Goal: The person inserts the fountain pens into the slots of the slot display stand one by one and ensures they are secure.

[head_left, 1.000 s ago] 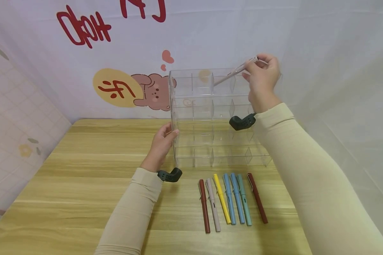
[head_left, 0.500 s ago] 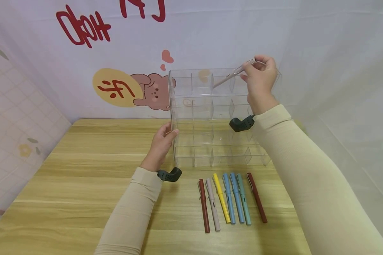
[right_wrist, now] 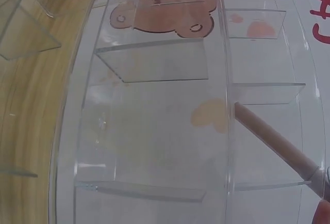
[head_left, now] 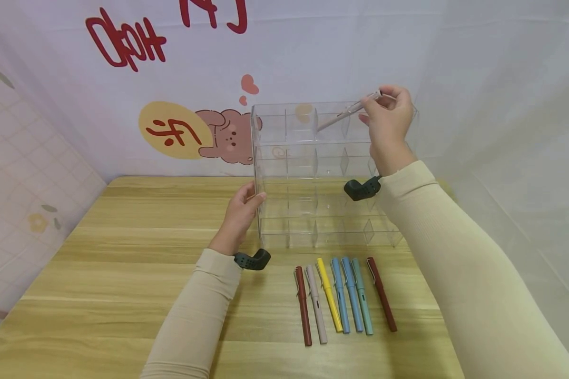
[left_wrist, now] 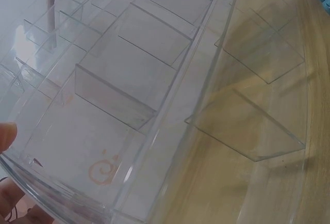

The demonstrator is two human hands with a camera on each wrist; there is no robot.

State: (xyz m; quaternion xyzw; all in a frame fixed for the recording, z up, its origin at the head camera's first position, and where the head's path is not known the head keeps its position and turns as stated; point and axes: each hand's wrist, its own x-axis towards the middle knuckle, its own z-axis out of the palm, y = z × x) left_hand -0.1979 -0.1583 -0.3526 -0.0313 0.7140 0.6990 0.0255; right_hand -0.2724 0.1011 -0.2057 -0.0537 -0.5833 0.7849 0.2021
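Observation:
A clear divided acrylic rack [head_left: 256, 158] stands upright on the table. My left hand [head_left: 239, 213] grips its left side, the thumb [left_wrist: 6, 136] on the front and the fingers behind, in the left wrist view. Up at the top row, my right hand [head_left: 390, 118] pinches a pale pinkish-grey pen [head_left: 346, 112] near its clip end. The pen slants down to the left, its lower end inside a top-row compartment beside a divider. In the right wrist view that end of the pen [right_wrist: 278, 141] lies close to the compartment's floor.
Pens lie side by side in front of the rack: brownish-red [head_left: 303, 305], pinkish-grey [head_left: 316, 308], yellow [head_left: 329, 295], two blue [head_left: 340, 297], teal [head_left: 362, 297] and dark red [head_left: 382, 295]. A printed cloth [head_left: 194, 68] hangs behind the wooden table [head_left: 123, 252].
My right hand has sunk slightly, and the pen in it lies a little flatter, its lower end in about the same spot. The left hand, the rack and the pens on the table have not moved.

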